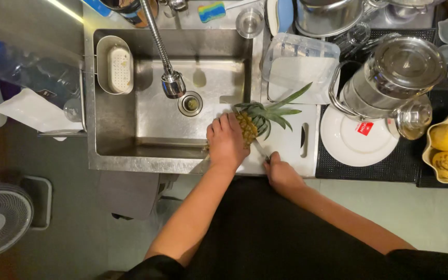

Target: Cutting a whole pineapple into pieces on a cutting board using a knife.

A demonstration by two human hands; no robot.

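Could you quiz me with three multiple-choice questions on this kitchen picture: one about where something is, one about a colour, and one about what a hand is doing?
1. Where does the pineapple lie?
A. in the sink bowl
B. on the white cutting board beside the sink
C. on the white plate

2. What colour is the plate right of the board?
A. white
B. blue
C. black

3. What is the left hand doing?
A. hanging free over the floor
B. turning the tap
C. pressing down on the pineapple

Answers:
1 B, the fruit rests on the board, its leafy crown pointing up and to the right.
2 A, the round plate is white and sits on a dark mat.
3 C, the left hand covers the fruit's body, while the right hand holds a knife at it.
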